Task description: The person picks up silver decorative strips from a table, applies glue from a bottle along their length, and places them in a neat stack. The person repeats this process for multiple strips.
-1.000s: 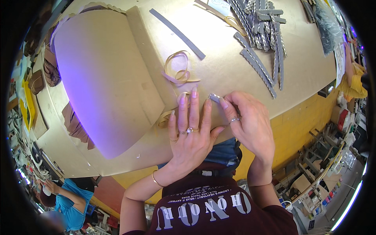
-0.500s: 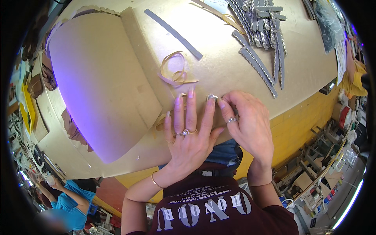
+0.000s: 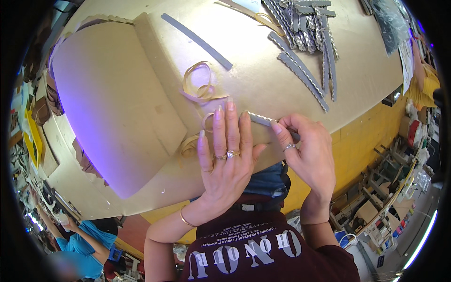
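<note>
My left hand (image 3: 228,155) lies flat on the table with its fingers stretched out, its index fingertip by the left end of a short grey strip with a braided edge (image 3: 260,119). The strip's other end is pinched between thumb and fingers of my right hand (image 3: 307,150). Just beyond my left fingers rests a loose curl of thin tan tape (image 3: 187,89), and more tape loops (image 3: 189,146) lie left of that hand. Part of the strip is hidden under my right fingers.
A large tan sheet (image 3: 112,103) curves up on the left. One plain grey strip (image 3: 197,41) lies farther back. Several braid-edged grey strips (image 3: 305,28) are piled at the back right, near a clear plastic bag (image 3: 391,23). A person in blue (image 3: 84,249) works at lower left.
My right hand has moved right and slightly down, and a longer stretch of the braid-edged strip now shows between my hands. My left hand stays nearly in place.
</note>
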Available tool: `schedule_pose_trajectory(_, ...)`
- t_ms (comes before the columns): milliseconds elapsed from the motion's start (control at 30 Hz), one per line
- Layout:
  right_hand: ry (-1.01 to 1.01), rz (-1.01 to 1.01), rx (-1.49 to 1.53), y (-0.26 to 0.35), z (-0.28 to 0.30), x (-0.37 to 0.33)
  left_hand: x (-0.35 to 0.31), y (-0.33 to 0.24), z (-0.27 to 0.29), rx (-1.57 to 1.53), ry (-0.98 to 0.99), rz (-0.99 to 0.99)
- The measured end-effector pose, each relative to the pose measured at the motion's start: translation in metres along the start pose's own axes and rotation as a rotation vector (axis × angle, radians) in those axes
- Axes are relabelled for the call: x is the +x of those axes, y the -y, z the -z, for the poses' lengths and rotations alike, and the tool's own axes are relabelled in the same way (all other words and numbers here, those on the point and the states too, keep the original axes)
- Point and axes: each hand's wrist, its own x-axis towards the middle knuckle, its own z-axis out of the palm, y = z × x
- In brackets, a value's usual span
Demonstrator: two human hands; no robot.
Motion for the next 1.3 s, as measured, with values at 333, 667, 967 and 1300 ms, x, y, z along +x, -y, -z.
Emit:
schedule_pose_trajectory(333, -0.05, 0.024, -0.027, -0.003, -0.005, 0.0, 0.0, -0.002, 0.0, 0.057, 0.002, -0.028)
schedule_pose_trajectory(667, -0.107, 0.075, -0.031, -0.007, -0.01, 0.002, 0.0, -0.006, 0.005, -0.102, 0.004, -0.014)
schedule_pose_trajectory(967, -0.181, -0.018, -0.086, -0.016, -0.004, -0.011, -0.001, -0.011, -0.002, -0.404, 0.205, -0.153)
schedule_pose_trajectory(1300, -0.104, -0.092, 0.125, -0.039, 0.013, -0.022, 0.003, -0.011, 0.003, -0.406, 0.241, -0.164)
